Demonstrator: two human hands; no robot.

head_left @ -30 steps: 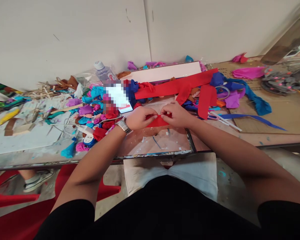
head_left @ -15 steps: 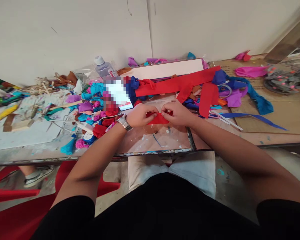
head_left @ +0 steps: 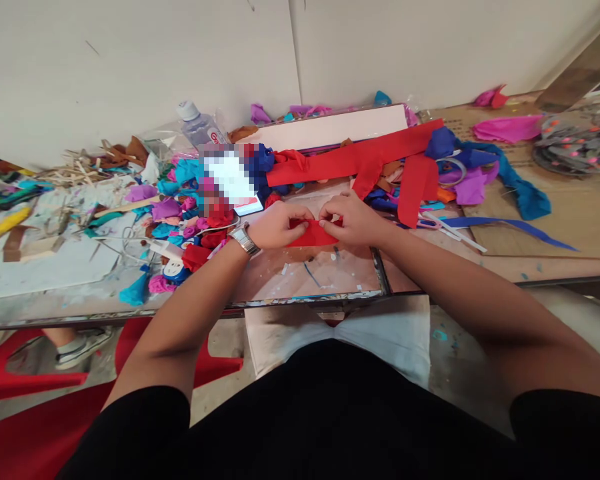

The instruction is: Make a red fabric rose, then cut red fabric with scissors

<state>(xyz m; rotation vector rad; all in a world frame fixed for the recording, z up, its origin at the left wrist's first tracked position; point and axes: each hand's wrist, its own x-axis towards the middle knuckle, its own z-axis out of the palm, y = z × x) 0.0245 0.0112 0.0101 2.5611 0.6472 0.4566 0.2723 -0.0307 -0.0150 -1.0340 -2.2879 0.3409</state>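
A short red crepe paper strip (head_left: 311, 235) is stretched between my two hands, low over the table's front half. My left hand (head_left: 277, 227), with a metal watch (head_left: 245, 239) at its wrist, pinches the strip's left part between thumb and fingers. At the other side my right hand (head_left: 353, 220) pinches the strip's upper right part. Behind the hands lies a long red crepe paper band (head_left: 355, 159), with shorter red pieces hanging from it. A lit phone (head_left: 240, 183), partly blurred out, leans just beyond my left hand.
Crumpled coloured paper pieces (head_left: 167, 209) crowd the left, beside a blue-and-white tape measure (head_left: 175, 268). A bottle (head_left: 199, 127) stands at the back. To the right lie a tape roll (head_left: 451, 172), scissors (head_left: 430, 225), a blue strip (head_left: 515, 231) and cardboard (head_left: 510, 243).
My right fingertips have shifted slightly left along the red strip's top edge, and a little more of the strip shows. The camera view has tilted slightly.
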